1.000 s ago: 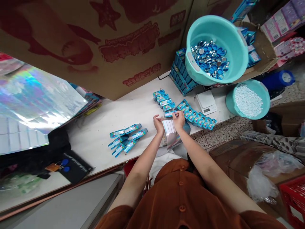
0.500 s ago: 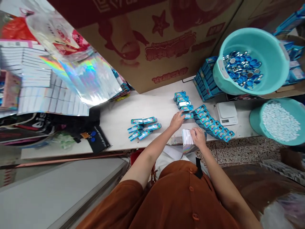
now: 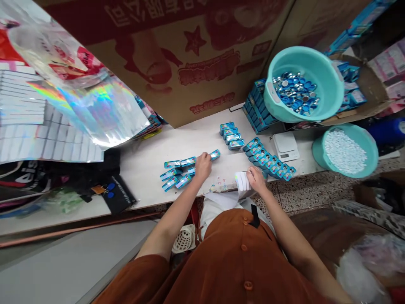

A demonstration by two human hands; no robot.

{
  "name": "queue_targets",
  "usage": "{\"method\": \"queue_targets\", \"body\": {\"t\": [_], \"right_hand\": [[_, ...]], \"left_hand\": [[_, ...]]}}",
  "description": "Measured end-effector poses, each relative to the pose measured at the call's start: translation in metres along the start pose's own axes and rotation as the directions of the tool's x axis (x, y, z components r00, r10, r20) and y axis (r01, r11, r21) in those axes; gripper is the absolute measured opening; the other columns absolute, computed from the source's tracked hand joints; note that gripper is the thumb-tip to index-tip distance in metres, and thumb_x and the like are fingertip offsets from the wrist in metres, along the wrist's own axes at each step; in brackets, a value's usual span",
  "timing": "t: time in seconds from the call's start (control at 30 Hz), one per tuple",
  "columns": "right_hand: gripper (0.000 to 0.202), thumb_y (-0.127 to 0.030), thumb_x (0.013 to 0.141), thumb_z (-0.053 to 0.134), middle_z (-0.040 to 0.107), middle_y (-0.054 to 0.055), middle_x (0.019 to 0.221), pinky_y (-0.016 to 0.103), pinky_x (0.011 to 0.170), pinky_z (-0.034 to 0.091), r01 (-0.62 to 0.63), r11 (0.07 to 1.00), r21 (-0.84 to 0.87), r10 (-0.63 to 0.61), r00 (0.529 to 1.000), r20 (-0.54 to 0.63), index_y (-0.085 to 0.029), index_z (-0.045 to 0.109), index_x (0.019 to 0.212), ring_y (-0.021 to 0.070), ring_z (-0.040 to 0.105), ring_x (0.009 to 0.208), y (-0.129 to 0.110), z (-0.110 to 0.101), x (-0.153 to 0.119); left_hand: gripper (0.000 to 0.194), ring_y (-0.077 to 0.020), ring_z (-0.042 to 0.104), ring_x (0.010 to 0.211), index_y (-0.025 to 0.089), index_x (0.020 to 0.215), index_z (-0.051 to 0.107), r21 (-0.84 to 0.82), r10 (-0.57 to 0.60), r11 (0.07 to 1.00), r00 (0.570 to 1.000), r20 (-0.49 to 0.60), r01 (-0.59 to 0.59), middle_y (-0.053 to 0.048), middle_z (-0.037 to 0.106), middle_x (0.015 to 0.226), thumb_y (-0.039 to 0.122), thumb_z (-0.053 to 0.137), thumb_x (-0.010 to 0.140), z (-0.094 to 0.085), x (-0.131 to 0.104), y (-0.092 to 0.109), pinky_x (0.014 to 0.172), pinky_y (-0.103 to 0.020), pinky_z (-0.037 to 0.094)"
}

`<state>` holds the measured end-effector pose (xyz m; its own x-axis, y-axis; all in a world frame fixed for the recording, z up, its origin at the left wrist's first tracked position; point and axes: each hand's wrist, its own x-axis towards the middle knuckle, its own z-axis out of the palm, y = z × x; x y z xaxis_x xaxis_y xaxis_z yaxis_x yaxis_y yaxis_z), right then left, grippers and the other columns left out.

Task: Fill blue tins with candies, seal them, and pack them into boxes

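Observation:
My left hand (image 3: 203,166) is closed on a small blue tin (image 3: 215,154), which sticks out to the right of the fingers, just above the table. Close by on its left lies a loose cluster of similar blue tins (image 3: 172,164). At the table's front edge my right hand (image 3: 257,178) grips a sheet of white stickers (image 3: 241,181), its backing hanging toward my lap. Farther back stands a short row of blue tins (image 3: 232,138). A longer slanting row of tins (image 3: 267,158), with round windows on top, runs to the right of it.
A kitchen scale (image 3: 285,146) stands right of the long row. One turquoise basin (image 3: 303,55) holds blue and silver caps; another tub (image 3: 319,147) holds white pellets. A large carton (image 3: 202,63) rises behind the table (image 3: 142,181). Shiny sticker sheets (image 3: 69,139) are piled at left.
My left hand has taken the nearest tin from the short row and carried it left to the cluster. My right hand stays on the sticker sheet. The view has shifted slightly.

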<state>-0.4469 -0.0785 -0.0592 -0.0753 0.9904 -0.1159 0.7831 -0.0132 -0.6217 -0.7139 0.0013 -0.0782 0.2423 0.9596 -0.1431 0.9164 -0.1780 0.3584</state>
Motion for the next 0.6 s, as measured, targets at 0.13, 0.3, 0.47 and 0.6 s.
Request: {"method": "queue_targets", "body": {"t": [0.13, 0.3, 0.47, 0.6], "right_hand": [[0.019, -0.029, 0.086, 0.039, 0.059, 0.004, 0.077, 0.030, 0.074, 0.040, -0.013, 0.997, 0.078, 0.011, 1.000, 0.024, -0.022, 0.054, 0.077, 0.0192, 0.053, 0.078, -0.013, -0.009, 0.002], [0.020, -0.038, 0.084, 0.051, 0.062, 0.001, 0.078, 0.028, 0.072, 0.041, -0.067, 0.959, 0.276, 0.055, 0.997, 0.051, -0.021, 0.059, 0.078, 0.0173, 0.055, 0.076, -0.035, -0.021, 0.003], [0.033, -0.049, 0.083, 0.053, 0.062, -0.001, 0.071, 0.025, 0.069, 0.044, -0.216, 0.794, 0.569, 0.154, 0.976, 0.156, -0.019, 0.063, 0.074, 0.0149, 0.056, 0.070, -0.050, -0.035, -0.002], [0.032, -0.048, 0.077, 0.063, 0.069, 0.002, 0.085, 0.028, 0.075, 0.046, -0.239, 0.780, 0.578, 0.137, 0.967, 0.215, -0.019, 0.069, 0.087, 0.0168, 0.061, 0.080, -0.042, -0.056, -0.013]], "left_hand": [[0.024, -0.0309, 0.043, 0.120, 0.019, 0.109, 0.057, -0.078, 0.033, 0.996, 0.985, -0.170, -0.047, -0.014, 0.053, 0.126, 0.023, 0.053, 0.085, -0.031, -0.019, 0.018, 0.101, -0.047, 0.032], [0.035, -0.0239, 0.051, 0.114, 0.020, 0.116, 0.054, -0.380, 0.271, 0.876, 0.955, -0.121, -0.296, -0.010, 0.059, 0.118, 0.038, 0.057, 0.086, -0.051, -0.040, 0.085, 0.100, -0.039, 0.039], [0.041, -0.0232, 0.058, 0.106, 0.021, 0.121, 0.054, -0.486, 0.429, 0.810, 0.897, 0.108, -0.329, -0.009, 0.063, 0.114, 0.031, 0.062, 0.082, -0.052, -0.043, 0.110, 0.093, -0.037, 0.044], [0.026, -0.0199, 0.063, 0.097, 0.022, 0.110, 0.063, -0.594, 0.384, 0.776, 0.906, 0.180, -0.211, -0.005, 0.068, 0.106, 0.032, 0.056, 0.087, -0.051, -0.041, 0.100, 0.087, -0.031, 0.047]]}}
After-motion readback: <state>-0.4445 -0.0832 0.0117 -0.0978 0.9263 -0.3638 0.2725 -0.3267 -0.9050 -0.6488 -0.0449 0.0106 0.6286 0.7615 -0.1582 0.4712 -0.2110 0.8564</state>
